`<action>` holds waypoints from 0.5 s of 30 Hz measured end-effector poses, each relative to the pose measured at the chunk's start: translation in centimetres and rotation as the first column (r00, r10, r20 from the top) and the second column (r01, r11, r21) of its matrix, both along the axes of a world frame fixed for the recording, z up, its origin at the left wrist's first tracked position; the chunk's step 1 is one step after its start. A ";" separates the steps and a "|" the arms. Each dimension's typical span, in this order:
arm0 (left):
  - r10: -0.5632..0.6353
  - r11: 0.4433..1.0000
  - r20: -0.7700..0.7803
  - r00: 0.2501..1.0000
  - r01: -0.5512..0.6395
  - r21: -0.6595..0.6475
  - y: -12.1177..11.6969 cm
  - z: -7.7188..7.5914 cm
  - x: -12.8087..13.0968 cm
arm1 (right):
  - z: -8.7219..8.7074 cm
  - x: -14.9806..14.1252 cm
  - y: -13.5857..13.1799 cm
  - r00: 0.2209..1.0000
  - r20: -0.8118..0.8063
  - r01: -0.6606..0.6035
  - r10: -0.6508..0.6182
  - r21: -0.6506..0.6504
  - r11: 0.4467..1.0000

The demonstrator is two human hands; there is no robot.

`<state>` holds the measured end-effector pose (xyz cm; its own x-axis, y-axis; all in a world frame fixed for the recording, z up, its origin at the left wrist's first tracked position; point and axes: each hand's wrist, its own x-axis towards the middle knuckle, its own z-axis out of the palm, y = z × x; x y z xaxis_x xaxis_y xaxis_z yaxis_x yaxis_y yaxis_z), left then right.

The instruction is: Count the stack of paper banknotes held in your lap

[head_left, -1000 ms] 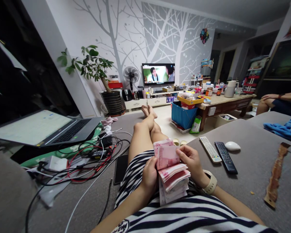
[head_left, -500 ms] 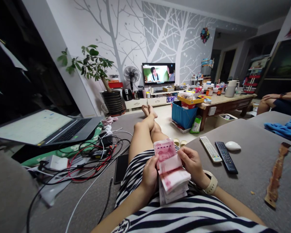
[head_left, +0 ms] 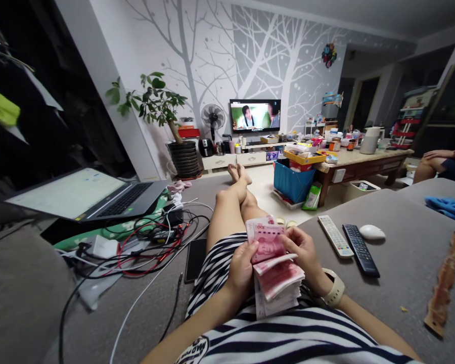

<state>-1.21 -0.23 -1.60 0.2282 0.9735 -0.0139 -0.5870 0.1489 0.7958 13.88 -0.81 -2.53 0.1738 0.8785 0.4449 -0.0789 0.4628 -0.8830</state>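
Observation:
A stack of pink banknotes (head_left: 278, 280), marked 100, lies over my lap between both hands. My left hand (head_left: 241, 264) is closed round the left side of the stack, its thumb pressed on the top note. At the upper right edge, my right hand (head_left: 302, 253) pinches a note between thumb and fingers. Several notes are folded over toward me, their loose ends fanned below my hands. A pale watch (head_left: 333, 288) sits on my right wrist. The fingers under the stack are hidden.
To the right lie a white remote (head_left: 335, 236), a black remote (head_left: 360, 251), a white mouse (head_left: 372, 232) and a brown strip (head_left: 445, 283). Leftward are a laptop (head_left: 117, 199), tangled cables (head_left: 155, 263) and a dark phone-like slab (head_left: 195, 260). Another person's knee (head_left: 426, 169) shows far right.
The upper note, stretched flat and partly folded before, now shows more of its face, and more notes are folded down toward me. The whole view has shifted slightly.

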 end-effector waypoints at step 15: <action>0.097 0.994 0.038 0.995 -0.095 -0.058 0.4 -0.5 0.3 | 0.3 -0.2 -0.5 0.998 0.019 0.055 -0.055 0.026 0.998</action>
<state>-0.95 0.20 -2.12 0.1350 0.9889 -0.0615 -0.6324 0.1338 0.7630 13.68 -1.35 -2.21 0.2125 0.8560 0.4712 -0.0356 0.4887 -0.8717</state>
